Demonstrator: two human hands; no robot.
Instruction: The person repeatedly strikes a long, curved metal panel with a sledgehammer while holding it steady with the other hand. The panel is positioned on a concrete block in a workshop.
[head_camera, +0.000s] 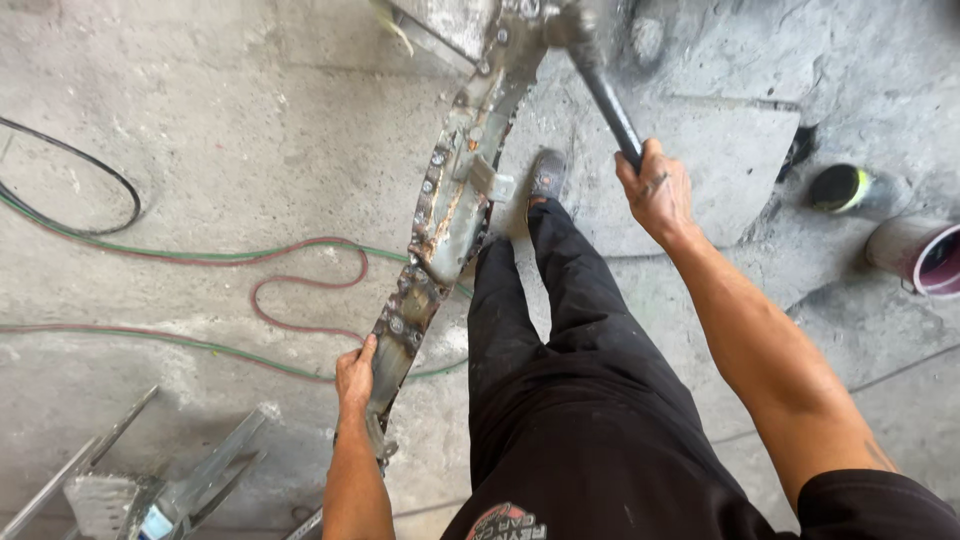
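Left hand (355, 375) clenched on near end of rusty bolted metal strip (445, 215) slanting up over concrete floor (220, 150), right hand (655, 190) gripping dark hammer handle (610, 105) with head at strip's far end; best steadied firmly, struck squarely, foot (546, 175) kept clear.

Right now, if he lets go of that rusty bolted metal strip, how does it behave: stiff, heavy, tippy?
Probably stiff: the metal strip keeps its curve while the left hand grips only its near end. Likely heavy for its width, being thick rusty steel studded with bolts. Apt to topple sideways: it looks long, narrow and propped at a slant.
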